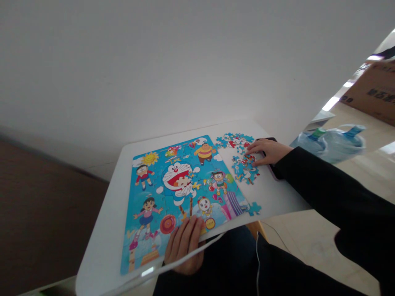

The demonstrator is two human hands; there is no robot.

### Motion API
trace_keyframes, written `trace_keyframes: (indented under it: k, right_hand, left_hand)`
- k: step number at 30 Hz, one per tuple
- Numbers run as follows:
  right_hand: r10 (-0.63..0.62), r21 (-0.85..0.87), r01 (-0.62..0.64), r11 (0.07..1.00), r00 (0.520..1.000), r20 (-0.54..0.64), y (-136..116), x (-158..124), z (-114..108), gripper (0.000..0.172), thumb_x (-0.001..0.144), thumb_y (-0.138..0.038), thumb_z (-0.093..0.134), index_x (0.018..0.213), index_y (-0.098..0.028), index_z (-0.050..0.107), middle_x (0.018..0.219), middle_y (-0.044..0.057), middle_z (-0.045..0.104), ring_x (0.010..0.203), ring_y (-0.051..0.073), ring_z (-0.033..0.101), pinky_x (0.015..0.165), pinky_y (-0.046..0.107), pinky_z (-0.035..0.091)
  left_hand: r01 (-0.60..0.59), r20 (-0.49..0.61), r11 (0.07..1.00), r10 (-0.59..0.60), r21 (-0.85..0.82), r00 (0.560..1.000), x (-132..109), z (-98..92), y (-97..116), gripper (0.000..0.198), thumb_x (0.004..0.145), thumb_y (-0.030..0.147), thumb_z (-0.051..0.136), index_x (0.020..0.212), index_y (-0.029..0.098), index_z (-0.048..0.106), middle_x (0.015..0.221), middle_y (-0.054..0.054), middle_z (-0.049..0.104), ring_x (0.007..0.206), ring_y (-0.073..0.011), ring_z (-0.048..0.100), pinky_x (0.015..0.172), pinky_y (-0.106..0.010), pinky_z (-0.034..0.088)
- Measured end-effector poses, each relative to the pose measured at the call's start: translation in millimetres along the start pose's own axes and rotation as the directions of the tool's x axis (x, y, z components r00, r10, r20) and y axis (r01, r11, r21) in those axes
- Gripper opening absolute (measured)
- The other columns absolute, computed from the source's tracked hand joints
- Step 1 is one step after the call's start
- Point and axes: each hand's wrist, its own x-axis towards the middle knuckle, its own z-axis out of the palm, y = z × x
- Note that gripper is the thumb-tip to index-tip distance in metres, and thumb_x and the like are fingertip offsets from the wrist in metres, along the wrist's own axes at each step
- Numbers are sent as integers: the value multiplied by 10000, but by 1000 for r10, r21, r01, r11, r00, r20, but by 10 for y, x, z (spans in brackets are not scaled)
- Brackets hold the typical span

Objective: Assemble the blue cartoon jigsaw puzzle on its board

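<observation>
A blue cartoon puzzle board (pixel 154 209) lies on the white table (pixel 108 230), with a big white-and-red character in its middle. My left hand (pixel 187 244) rests on the board's near edge, fingers laid flat, holding nothing. At the right, my right hand (pixel 265 151) reaches over loose puzzle pieces (pixel 245 170), its fingertips touching them; whether it grips one is too small to tell. More loose pieces (pixel 230 140) lie beyond, by the board's far right corner. One blue piece (pixel 254 209) sits at the board's near right corner.
A dark phone (pixel 277 172) lies under my right wrist. A white cable (pixel 185 258) passes in front of my left hand. The wall (pixel 185 74) stands behind the table. Large water bottles (pixel 345 144) and a cardboard box (pixel 373 92) are on the floor at the right.
</observation>
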Motion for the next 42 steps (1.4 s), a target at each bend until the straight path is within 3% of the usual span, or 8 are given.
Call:
trace_keyframes:
  k: [5, 9, 16, 25, 32, 37, 39, 42]
  right_hand:
    - [2, -2, -2, 1000, 998, -63, -31, -84, 12, 474, 724, -555, 589, 1036, -212, 685, 1107, 81, 655, 1024, 240, 586, 930, 382, 417]
    - [171, -139, -190, 972, 975, -141, 40, -73, -58, 430, 861, -460, 434, 1092, -171, 655, 1042, 105, 676, 976, 241, 599, 873, 375, 434]
    - [289, -384, -275, 882, 957, -20, -1, 54, -51, 379, 833, -361, 491, 1183, -269, 603, 1002, 66, 688, 950, 244, 591, 821, 367, 421]
    - [345, -302, -315, 900, 937, 49, 76, 156, -65, 431, 781, -376, 513, 1182, -251, 609, 965, 82, 669, 876, 260, 591, 719, 365, 435]
    - [374, -79, -374, 924, 927, -17, 78, 155, -69, 302, 733, -467, 558, 913, -238, 637, 765, 68, 658, 675, 245, 605, 585, 360, 442]
    - [74, 213, -89, 973, 994, 75, -479, 279, -184, 430, 777, -624, 455, 783, -221, 604, 699, 42, 644, 632, 188, 599, 611, 321, 473]
    - [-97, 280, 66, 958, 990, 98, -805, 384, -189, 425, 830, -576, 417, 835, -205, 624, 799, 61, 667, 733, 195, 618, 661, 319, 483]
    - [-328, 292, 303, 907, 944, 40, -1254, 577, -67, 405, 887, -451, 397, 1117, -180, 593, 1101, 100, 635, 1040, 220, 569, 899, 369, 437]
  left_hand:
    - [58, 5, 998, -57, -16, 998, -6, 7, 32, 242, 875, 199, 485, 1031, 119, 651, 955, -95, 697, 884, -220, 641, 793, -335, 446]
    - [66, -3, 998, -66, -20, 998, -21, 21, 32, 244, 875, 206, 486, 1034, 122, 650, 961, -95, 695, 888, -221, 642, 795, -338, 450]
    - [38, -23, 999, -38, -10, 999, -17, 29, 21, 275, 894, 283, 479, 1022, 114, 654, 946, -99, 698, 878, -219, 640, 792, -330, 453]
    - [134, -34, 991, -135, -13, 990, 7, 37, 115, 323, 929, 320, 400, 1020, 142, 654, 948, -87, 698, 914, -206, 629, 843, -326, 437]
    - [90, -2, 996, -90, -19, 996, 38, -4, 98, 299, 883, 263, 425, 1044, 134, 641, 954, -82, 697, 939, -204, 623, 855, -312, 434]
    - [94, 68, 994, -90, -48, 994, 10, -32, 96, 326, 849, 255, 453, 1097, 128, 622, 1020, -93, 680, 992, -216, 605, 894, -329, 419]
    - [120, 51, 991, -117, -65, 992, 16, -32, 113, 314, 856, 250, 448, 1078, 127, 632, 1009, -94, 684, 984, -215, 609, 896, -329, 413]
    - [141, 30, 987, -139, -78, 990, 31, -25, 139, 304, 864, 245, 436, 1053, 129, 644, 986, -92, 690, 959, -209, 620, 892, -324, 413]
